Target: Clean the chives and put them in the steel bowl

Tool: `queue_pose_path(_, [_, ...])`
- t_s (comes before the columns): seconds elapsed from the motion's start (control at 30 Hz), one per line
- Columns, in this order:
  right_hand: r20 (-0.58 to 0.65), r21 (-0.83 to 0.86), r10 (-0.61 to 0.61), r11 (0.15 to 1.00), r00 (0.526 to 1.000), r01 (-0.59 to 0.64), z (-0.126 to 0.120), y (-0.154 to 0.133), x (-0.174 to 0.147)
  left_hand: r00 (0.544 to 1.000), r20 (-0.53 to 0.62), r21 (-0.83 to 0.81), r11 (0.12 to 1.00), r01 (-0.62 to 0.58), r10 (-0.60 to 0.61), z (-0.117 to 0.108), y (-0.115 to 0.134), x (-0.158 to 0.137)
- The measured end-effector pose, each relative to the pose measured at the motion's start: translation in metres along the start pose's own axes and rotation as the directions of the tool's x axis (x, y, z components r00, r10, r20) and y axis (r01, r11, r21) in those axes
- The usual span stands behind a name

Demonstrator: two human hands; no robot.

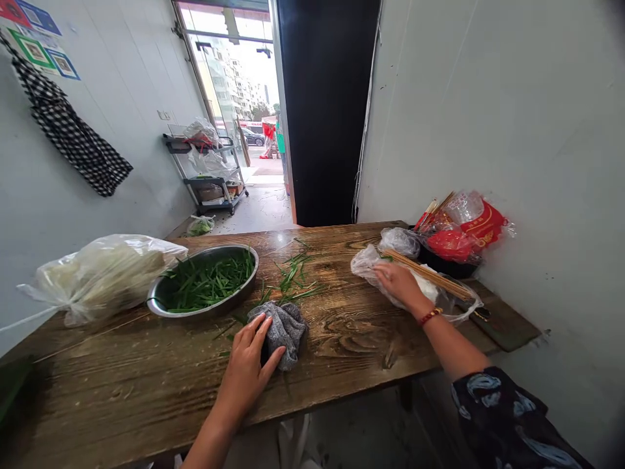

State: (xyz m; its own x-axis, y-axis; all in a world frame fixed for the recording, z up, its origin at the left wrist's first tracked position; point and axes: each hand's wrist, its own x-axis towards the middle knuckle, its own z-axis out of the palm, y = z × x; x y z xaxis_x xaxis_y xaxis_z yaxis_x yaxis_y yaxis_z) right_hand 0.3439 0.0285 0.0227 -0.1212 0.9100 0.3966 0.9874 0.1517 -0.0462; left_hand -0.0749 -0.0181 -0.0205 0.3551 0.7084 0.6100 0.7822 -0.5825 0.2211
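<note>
My left hand (248, 355) lies over a crumpled grey cloth (286, 332) on the wooden table, fingers and thumb spread around its near side. Loose cut green leaves (295, 273) are scattered just beyond the cloth. Over at the right, my right hand (403, 283) is at a clear plastic bag (364, 260), its fingers bent together. A small green bit shows by those fingertips; whether they grip it or the bag is hidden. A bundle of thin wooden sticks (424, 270) lies across the bag, close beside my right hand.
A metal bowl (155, 306) of cut green leaves stands left of the cloth, beside a tied plastic bag (107, 277) with pale contents. Red packaging (486, 225) fills a black container (446, 260) by the right wall. Beyond the table are a cart (209, 176) and a doorway.
</note>
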Motion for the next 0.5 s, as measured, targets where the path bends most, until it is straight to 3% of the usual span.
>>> queue_pose_path(0.1, [-0.105,0.001,0.190,0.982,0.976,-0.191,-0.011,0.010,0.016,1.000,0.001,-0.009,1.000,0.017,-0.017,-0.001,0.001,0.000])
queue_pose_path(0.2, [-0.103,-0.016,0.325,0.945,0.940,-0.328,-0.010,0.022,0.030,0.999,0.017,-0.010,0.999,0.033,-0.032,-0.003,0.002,-0.001])
queue_pose_path(0.37, [-0.054,-0.022,0.379,0.924,0.924,-0.381,0.011,0.029,0.031,0.995,0.053,-0.031,0.996,0.082,-0.080,-0.009,0.010,-0.002])
queue_pose_path(0.5, [-0.089,0.075,0.418,0.908,0.904,-0.412,0.023,0.037,0.024,0.991,0.078,-0.053,0.992,0.115,-0.110,-0.013,0.017,-0.002])
